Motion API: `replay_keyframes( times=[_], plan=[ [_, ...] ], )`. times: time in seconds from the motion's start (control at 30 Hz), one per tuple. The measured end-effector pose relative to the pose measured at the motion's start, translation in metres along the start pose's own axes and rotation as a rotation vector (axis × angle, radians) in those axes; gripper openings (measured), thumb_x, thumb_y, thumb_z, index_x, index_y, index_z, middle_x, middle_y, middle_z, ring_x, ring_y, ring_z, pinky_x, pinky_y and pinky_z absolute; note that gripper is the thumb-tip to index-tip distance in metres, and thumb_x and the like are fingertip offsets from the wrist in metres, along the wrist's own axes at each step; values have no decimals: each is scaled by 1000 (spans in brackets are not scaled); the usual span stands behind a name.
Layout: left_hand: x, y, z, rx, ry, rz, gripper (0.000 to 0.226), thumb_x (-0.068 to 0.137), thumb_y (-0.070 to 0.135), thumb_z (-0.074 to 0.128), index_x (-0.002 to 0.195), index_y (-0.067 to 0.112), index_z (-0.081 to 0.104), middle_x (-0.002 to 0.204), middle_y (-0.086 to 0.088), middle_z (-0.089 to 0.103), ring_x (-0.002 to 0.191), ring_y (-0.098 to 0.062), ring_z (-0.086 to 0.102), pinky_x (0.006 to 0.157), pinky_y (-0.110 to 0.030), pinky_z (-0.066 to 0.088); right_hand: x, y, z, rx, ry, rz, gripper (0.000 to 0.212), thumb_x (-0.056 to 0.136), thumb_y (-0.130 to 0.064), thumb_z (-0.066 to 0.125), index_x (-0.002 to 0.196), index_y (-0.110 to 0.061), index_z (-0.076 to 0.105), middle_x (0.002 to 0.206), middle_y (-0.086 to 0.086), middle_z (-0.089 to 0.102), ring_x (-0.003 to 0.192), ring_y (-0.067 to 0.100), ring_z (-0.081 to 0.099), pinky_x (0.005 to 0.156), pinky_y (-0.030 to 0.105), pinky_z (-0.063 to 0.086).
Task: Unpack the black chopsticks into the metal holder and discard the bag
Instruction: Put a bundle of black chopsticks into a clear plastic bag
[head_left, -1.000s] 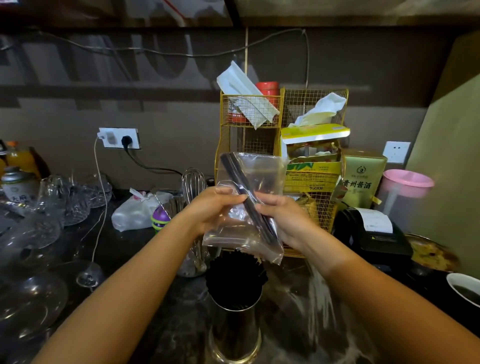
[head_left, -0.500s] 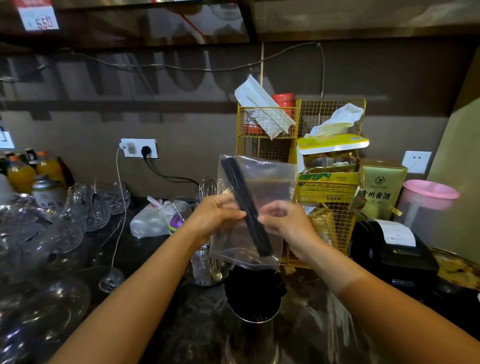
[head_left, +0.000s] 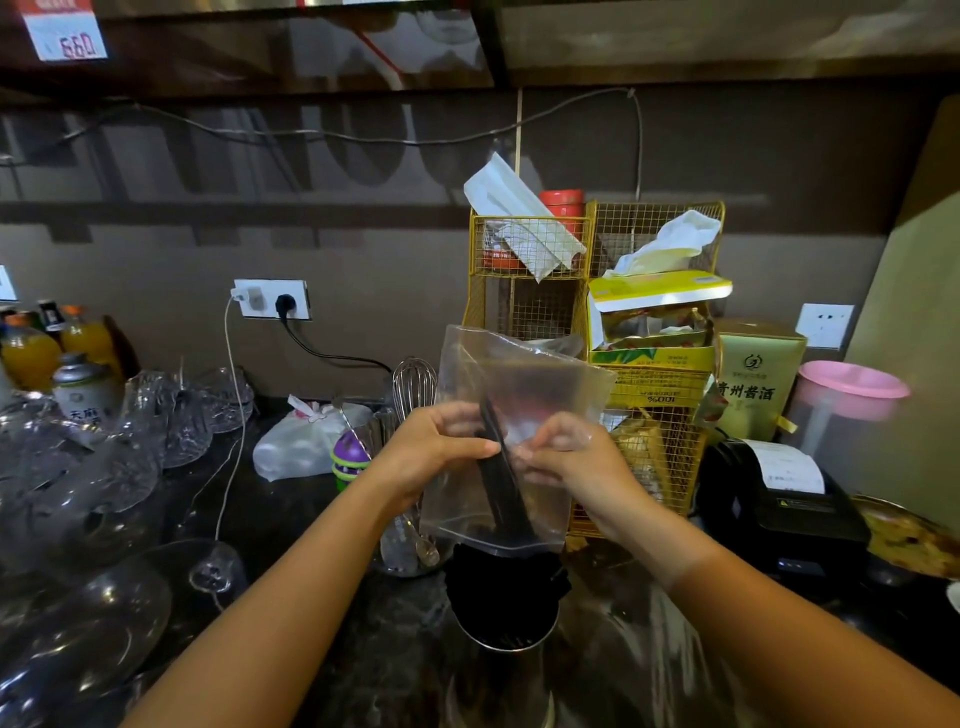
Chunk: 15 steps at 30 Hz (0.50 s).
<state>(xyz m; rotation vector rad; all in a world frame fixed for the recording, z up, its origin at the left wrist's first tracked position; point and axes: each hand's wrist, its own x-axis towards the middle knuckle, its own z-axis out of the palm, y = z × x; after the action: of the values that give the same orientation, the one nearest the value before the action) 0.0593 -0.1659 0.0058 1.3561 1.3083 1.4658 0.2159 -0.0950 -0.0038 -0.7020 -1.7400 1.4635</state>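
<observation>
Nearest: round shiny metal holder (head_left: 503, 636) at bottom centre of the dark stone counter (head_left: 322, 597), already packed w/ black sticks, its rim just under the bag's lower edge. Bare counter to its left front and right front; both forearms cross that room.

Left side crowded: clear glass bowls and cups (head_left: 78, 519) stacked along the counter edge, a white cable (head_left: 228, 415) trailing thru them up to the white wall socket (head_left: 271, 299).

Mid: left hand (head_left: 434, 457) and right hand (head_left: 563, 460) hold a clear plastic bag (head_left: 511, 395) upright, directly above the holder. Thin black chopsticks (head_left: 501, 483) sit inside the bag as one bundle, tilted, tops leaning left, lower ends at the bag's bottom edge. Left thumb and fingers pinch the bundle thru the plastic at about mid-length; right fingertips pinch the plastic just beside the bundle, on its right. Bag's top flops open and empty above the hands.

Behind hands: wire whisk (head_left: 414, 384) standing in a utensil cup, white tied plastic bag (head_left: 306, 441), small purple-green toy (head_left: 349, 457).

Far: yellow wire-mesh rack (head_left: 644, 405) against the wall, compartments holding white paper packets, a red tin, tissue box, snack packs. Right of it a gold-green box (head_left: 753, 384), pink-lidded plastic jug (head_left: 847, 405), black receipt printer (head_left: 779, 504). Far left, orange drink bottles (head_left: 31, 353).
</observation>
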Motion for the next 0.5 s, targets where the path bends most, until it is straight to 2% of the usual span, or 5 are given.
replay_keyframes(
  times=[0.1,0.23,0.33,0.5],
  plan=[
    [0,3,0,2,-7,6,31,70,-4,64,90,20,66,86,1,72,77,-12,69,65,-18,55,0,-2,-1,23,-9,-2,21,75,0,65,65,-15,53,66,-1,67,59,3,67,58,16,56],
    [0,4,0,7,-16,5,30,70,-2,66,87,22,67,79,6,75,78,-11,69,68,-19,57,-1,-5,-3,33,-16,-13,20,76,0,64,67,-15,54,71,3,67,66,9,67,61,18,55],
    [0,6,-2,11,-11,2,27,72,0,64,86,23,66,78,7,76,77,-11,70,65,-17,55,-1,-10,-6,22,-5,-32,17,76,-2,64,70,-15,56,77,4,67,73,13,66,62,18,56],
    [4,21,-4,42,30,11,23,79,1,56,75,20,67,68,6,75,68,-12,68,64,-21,56,3,-28,-9,49,37,-95,16,74,-2,65,71,-15,56,76,4,64,72,15,64,59,18,55]
  ],
)
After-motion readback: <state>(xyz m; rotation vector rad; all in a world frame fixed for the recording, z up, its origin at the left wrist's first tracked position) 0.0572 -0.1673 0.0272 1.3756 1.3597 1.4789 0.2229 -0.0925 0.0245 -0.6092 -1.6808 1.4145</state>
